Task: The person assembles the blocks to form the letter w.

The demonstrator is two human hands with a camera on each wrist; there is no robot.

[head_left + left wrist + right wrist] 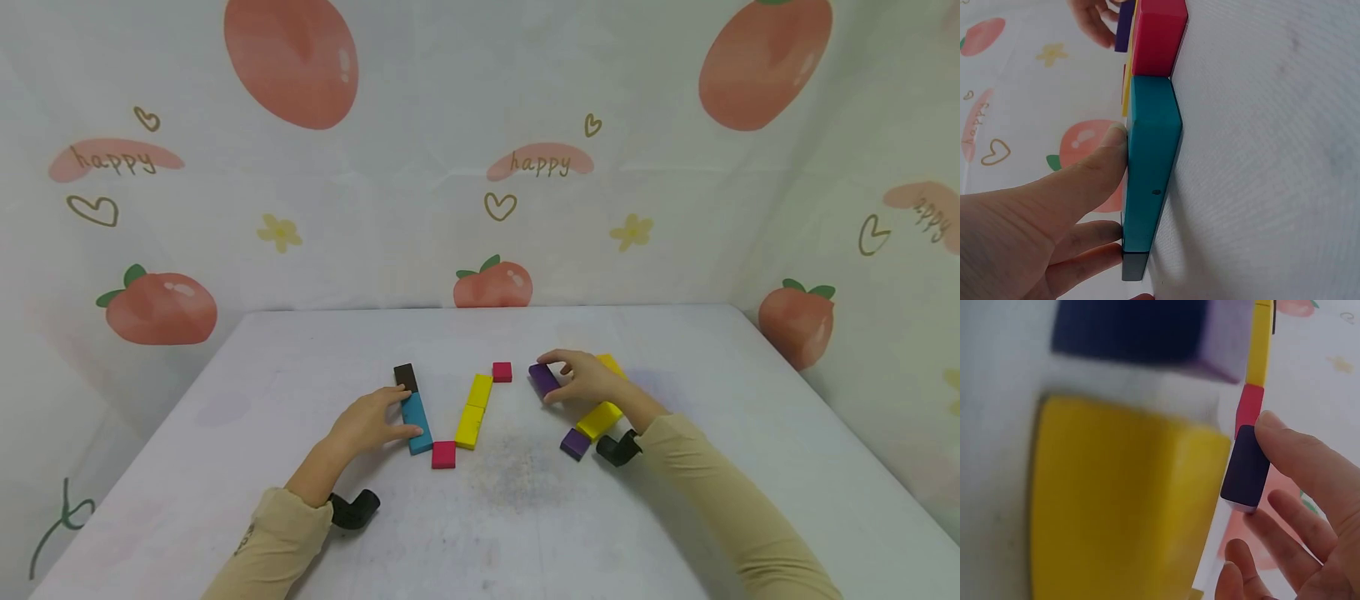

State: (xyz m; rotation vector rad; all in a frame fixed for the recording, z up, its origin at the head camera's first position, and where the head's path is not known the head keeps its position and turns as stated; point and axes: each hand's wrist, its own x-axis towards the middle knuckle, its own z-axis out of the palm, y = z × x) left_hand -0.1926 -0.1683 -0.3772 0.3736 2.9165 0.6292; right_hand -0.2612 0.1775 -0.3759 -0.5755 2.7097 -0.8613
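Observation:
My left hand (367,421) rests on a row of a blue block (417,423) and a black block (405,377). Its thumb touches the blue block's top near one end, and its fingertips lie where blue meets black. With thumb and fingers at its two ends, my right hand (592,379) pinches a long purple block (543,380); the right wrist view shows this purple block (1246,467) between them. A red block (443,455) joins the blue block to two yellow blocks (475,408) set end to end, and another red block (502,372) sits at their far end.
Under and beside my right forearm are a yellow block (600,421), a small purple block (575,444) and, partly hidden by my hand, another yellow block (611,364). Black wrist cameras hang below both wrists. Behind the white table (517,533) stands a printed cloth backdrop.

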